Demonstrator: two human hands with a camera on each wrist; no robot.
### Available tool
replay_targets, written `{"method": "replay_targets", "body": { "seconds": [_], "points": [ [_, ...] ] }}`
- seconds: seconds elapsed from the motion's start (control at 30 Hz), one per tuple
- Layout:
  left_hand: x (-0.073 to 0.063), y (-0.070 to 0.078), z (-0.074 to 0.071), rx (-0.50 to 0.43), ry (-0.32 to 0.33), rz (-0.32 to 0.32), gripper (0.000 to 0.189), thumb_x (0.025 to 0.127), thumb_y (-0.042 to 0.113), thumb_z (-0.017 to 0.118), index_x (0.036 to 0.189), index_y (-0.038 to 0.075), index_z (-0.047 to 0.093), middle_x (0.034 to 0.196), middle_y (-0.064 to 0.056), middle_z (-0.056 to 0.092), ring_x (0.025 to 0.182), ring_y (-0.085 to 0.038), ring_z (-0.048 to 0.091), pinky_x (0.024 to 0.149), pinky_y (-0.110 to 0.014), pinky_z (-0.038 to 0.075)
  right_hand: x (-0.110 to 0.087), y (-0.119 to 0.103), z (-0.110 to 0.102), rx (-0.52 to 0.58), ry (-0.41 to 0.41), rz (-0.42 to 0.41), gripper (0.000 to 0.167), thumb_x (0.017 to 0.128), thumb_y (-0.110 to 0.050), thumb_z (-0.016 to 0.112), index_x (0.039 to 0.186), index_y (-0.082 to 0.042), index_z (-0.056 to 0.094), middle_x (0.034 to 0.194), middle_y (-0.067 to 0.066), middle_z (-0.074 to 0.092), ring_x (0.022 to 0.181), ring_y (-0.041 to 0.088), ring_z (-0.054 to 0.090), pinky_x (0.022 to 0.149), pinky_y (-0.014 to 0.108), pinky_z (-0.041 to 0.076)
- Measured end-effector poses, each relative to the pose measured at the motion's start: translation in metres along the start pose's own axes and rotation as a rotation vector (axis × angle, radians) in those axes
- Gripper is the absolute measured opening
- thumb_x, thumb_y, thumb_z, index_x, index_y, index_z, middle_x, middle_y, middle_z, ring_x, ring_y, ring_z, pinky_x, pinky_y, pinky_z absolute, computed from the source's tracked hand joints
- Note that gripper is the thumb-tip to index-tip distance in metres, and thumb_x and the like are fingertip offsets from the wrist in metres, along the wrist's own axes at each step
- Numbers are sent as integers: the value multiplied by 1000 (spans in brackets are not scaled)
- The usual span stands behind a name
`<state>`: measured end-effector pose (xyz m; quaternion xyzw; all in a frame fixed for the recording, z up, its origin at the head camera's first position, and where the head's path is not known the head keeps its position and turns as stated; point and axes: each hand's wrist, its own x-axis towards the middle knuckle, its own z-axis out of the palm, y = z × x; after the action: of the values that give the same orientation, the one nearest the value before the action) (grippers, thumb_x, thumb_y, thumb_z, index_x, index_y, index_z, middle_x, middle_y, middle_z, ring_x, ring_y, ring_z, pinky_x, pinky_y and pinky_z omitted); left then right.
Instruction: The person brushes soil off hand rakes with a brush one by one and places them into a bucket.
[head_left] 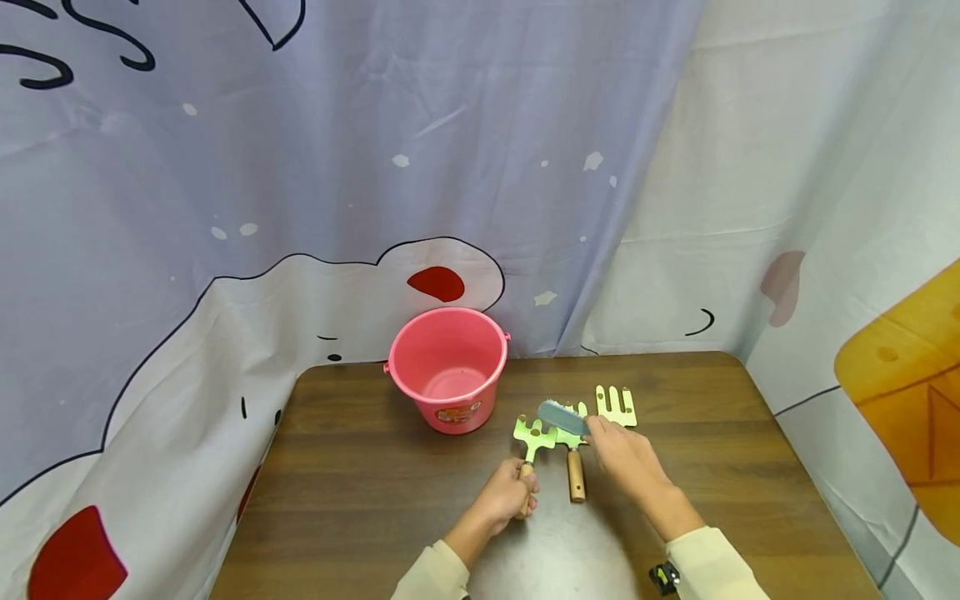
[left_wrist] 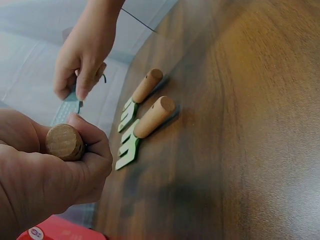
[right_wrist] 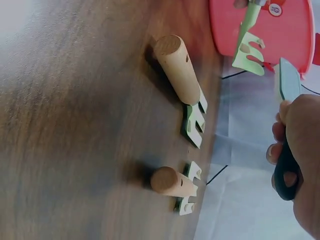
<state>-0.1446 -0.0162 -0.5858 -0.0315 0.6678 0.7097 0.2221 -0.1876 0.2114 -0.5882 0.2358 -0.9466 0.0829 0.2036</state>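
The left hand (head_left: 504, 495) grips the wooden handle of a green garden fork (head_left: 534, 439), raised above the brown table (head_left: 352, 517); in the left wrist view only the round end of this handle shows, its tines being hidden behind the fist. The right hand (head_left: 624, 457) holds a grey-blue brush (head_left: 561, 417), whose dark handle is covered in the head view but visible from the right wrist. Two similar forks lie on the table: the middle fork (head_left: 576, 477), partly behind the brush head, and the right fork (head_left: 617, 410), its handle hidden by the right hand. The pink bucket (head_left: 483, 407) stands to their left, cut off in both wrist views; its label is too small to read.
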Motion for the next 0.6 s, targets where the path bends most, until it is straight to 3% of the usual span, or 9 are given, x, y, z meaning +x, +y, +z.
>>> {"method": "replay_targets", "body": {
  "seconds": [0.2,0.33,0.6],
  "points": [
    [2,5,-1,15,-3,3,20,105,-1,44,119,-15,44,82,-6,50,56,-12,48,45,-16,44,-5,-6,8,56,-98,-25,18,97,-17,71,104,-14,55,87,-3,62,74,16,62,56,34,53],
    [2,8,0,19,-5,2,15,105,-1,44,116,-11,45,81,-5,50,55,-11,47,45,-16,43,-8,-10,16,61,-93,-57,20,95,-18,73,103,-14,55,88,-2,65,73,15,63,57,33,55],
    [2,8,0,12,-2,-16,23,106,0,43,122,-16,43,81,-6,50,56,-11,48,46,-16,44,-6,-9,21,14,-38,-102,22,92,-16,76,100,-13,56,83,-2,62,67,15,59,55,31,52]
  ]
}}
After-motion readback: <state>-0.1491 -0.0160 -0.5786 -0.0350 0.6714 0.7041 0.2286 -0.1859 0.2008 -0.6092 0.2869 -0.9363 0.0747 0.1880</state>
